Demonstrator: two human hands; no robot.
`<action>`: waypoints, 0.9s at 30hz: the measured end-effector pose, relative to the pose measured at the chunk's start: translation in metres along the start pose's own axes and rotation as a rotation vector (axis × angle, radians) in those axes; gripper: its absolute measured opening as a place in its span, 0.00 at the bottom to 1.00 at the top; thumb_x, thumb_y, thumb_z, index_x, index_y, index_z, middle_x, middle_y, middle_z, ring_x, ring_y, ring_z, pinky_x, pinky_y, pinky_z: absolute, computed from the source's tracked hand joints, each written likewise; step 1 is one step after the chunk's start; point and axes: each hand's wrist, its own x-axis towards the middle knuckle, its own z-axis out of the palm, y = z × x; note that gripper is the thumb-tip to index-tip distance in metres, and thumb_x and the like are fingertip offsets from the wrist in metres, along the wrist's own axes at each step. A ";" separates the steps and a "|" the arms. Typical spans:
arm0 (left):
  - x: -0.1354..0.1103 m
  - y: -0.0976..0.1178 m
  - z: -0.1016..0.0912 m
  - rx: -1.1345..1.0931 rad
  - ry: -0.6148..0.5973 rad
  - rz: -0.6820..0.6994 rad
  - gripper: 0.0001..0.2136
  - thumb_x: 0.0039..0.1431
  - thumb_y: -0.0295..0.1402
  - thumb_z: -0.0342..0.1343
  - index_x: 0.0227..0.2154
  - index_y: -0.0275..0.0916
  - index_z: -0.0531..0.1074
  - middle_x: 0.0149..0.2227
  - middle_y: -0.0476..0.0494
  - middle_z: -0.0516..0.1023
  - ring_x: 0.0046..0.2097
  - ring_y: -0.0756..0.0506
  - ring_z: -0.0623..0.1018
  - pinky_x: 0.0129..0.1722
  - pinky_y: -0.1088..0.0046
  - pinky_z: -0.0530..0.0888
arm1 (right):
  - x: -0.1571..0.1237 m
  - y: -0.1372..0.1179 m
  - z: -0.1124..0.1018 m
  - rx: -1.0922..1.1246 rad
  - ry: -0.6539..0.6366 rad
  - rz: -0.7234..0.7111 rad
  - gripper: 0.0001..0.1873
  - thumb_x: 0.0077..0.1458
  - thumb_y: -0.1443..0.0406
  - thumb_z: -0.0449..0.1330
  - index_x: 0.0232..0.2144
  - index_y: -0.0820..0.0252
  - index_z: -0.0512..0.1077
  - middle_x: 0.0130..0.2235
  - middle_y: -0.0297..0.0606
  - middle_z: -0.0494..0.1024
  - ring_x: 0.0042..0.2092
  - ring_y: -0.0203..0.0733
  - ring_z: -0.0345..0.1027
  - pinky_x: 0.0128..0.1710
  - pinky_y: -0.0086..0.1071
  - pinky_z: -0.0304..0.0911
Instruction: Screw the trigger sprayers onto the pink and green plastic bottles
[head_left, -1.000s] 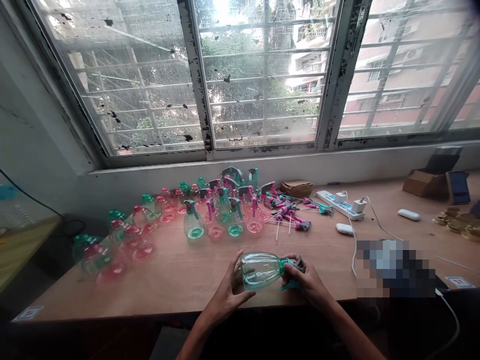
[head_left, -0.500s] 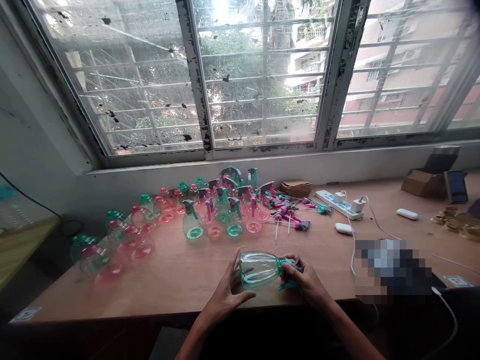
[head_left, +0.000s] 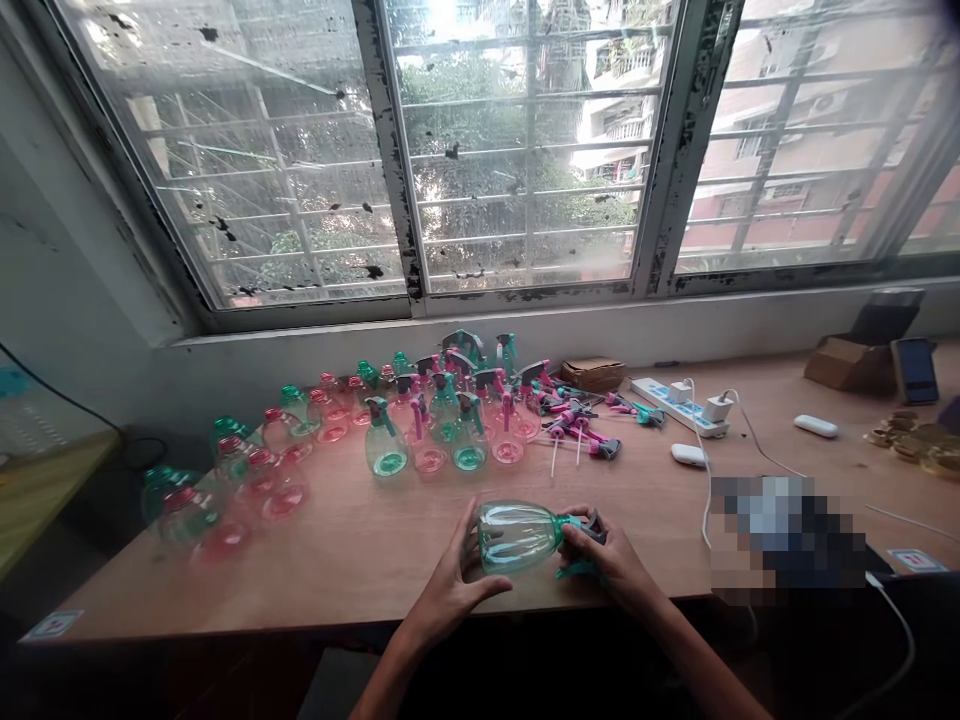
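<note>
A clear green spray bottle [head_left: 517, 537] lies sideways in the air above the table's front edge, its base to the left. My right hand [head_left: 611, 560] is closed around the green and grey spray head [head_left: 592, 528] at the bottle's neck. At the other end, my left hand [head_left: 454, 575] loosely cups the base. Its fingers pass behind the bottle and its thumb stretches out below. Whether every left finger touches the plastic is hidden. Farther back stand several pink and green bottles with spray heads fitted [head_left: 469, 440].
Several pink and green bottles without heads [head_left: 283, 490] stand in rows at the left. Loose spray heads with tubes [head_left: 577, 430] lie in a pile behind my right hand. A power strip [head_left: 675, 408], chargers, a cardboard box [head_left: 847, 362] and a phone [head_left: 915, 370] are to the right.
My hands and the bottle have stayed almost in place, with the grip unchanged. The view has shifted very slightly.
</note>
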 end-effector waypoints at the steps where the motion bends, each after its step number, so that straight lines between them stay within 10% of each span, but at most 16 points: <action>1: 0.000 0.000 0.000 -0.012 -0.007 -0.005 0.47 0.51 0.30 0.69 0.69 0.47 0.47 0.65 0.36 0.64 0.65 0.34 0.66 0.66 0.51 0.61 | 0.000 0.000 0.000 -0.001 0.000 0.002 0.23 0.47 0.51 0.72 0.38 0.58 0.71 0.24 0.33 0.80 0.24 0.45 0.75 0.27 0.37 0.72; 27: 0.002 0.000 0.001 -0.052 -0.043 -0.004 0.49 0.50 0.33 0.70 0.69 0.46 0.44 0.66 0.35 0.63 0.65 0.33 0.66 0.66 0.52 0.62 | 0.002 0.008 -0.004 0.015 -0.005 -0.006 0.22 0.49 0.53 0.71 0.39 0.59 0.71 0.24 0.33 0.80 0.25 0.44 0.75 0.28 0.38 0.72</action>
